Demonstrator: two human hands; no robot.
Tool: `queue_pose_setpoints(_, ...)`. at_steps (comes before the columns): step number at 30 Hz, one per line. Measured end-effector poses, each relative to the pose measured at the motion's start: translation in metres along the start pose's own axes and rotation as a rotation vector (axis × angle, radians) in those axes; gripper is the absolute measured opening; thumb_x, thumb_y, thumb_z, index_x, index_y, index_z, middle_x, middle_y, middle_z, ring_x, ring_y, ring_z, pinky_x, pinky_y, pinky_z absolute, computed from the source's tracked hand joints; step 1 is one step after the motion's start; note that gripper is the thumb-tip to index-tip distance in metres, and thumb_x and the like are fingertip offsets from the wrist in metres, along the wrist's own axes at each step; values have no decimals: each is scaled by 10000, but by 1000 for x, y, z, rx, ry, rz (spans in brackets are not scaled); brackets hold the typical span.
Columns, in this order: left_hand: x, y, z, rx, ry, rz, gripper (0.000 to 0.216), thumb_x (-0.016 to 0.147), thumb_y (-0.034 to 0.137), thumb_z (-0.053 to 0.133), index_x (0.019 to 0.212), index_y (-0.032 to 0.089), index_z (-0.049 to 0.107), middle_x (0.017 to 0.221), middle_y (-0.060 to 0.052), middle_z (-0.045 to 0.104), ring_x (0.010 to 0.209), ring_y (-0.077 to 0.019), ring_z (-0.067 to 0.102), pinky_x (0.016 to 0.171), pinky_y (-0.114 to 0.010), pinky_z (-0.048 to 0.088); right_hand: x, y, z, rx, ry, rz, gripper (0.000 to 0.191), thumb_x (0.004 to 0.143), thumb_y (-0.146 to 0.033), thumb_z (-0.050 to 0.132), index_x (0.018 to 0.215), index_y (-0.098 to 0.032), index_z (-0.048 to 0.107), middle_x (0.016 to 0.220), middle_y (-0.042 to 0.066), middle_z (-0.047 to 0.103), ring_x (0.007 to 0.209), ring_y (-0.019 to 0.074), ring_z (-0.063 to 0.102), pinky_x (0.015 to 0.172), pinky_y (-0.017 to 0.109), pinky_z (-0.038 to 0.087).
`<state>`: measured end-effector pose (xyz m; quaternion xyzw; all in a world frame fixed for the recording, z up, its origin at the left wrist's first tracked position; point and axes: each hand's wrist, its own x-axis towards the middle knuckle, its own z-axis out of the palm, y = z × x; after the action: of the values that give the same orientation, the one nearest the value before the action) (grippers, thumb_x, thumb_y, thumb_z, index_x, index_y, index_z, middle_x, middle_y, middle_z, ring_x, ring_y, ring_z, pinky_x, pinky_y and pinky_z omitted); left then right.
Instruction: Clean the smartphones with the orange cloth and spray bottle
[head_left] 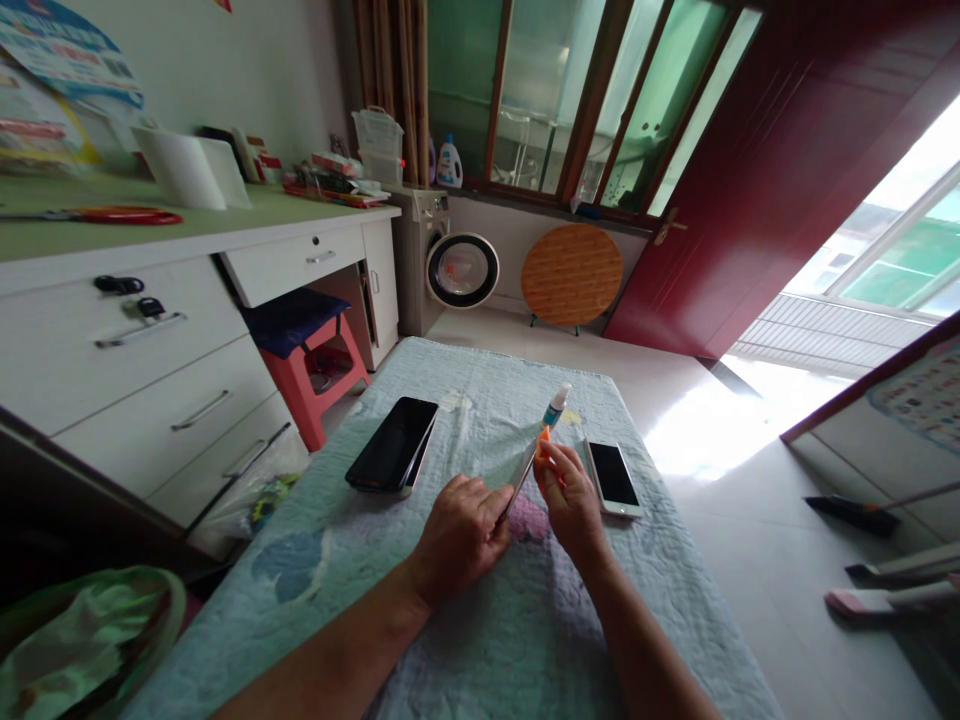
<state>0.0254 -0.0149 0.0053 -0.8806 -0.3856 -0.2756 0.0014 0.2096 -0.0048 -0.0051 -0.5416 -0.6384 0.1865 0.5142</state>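
My left hand (465, 525) is closed on the near end of a thin phone (520, 487), which stands on edge and tilts away from me. In my right hand (570, 500) a small orange piece (544, 440), perhaps a cloth or brush, is pinched against the phone's far end; its exact kind is unclear. Just beyond stands a small spray bottle (556, 405) with a white top and blue label. A white phone (615, 478) with a dark screen lies right of my right hand. To the left, a black phone (397, 440) rests on what seems another device beneath it.
A quilted pale blue cloth (480, 370) covers the table. Left are a white desk (300, 235) with drawers and a pink stool (315, 370). A washing machine (420, 270) with its door open stands behind. A green-lined bin (161, 620) sits at lower left.
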Motion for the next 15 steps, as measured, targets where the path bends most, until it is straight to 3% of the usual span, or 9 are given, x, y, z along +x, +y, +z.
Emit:
queue_pose_setpoints(11,0,1,0,17,68,35,285,779,123,518,1047,158,611,724,-38,621,709,-223,581,738,-378,456,0,5,4,84,28,92,339,903,-341,512,1181,-188,631,1104,99,604,915,173,598,780,287,499)
queue_pose_setpoints(15,0,0,2,7,119,37,276,773,128,521,1032,156,612,710,-32,612,687,-217,570,715,-369,455,-1,12,7,169,45,164,392,868,-371,550,1204,-184,626,1002,87,641,827,160,591,695,256,487)
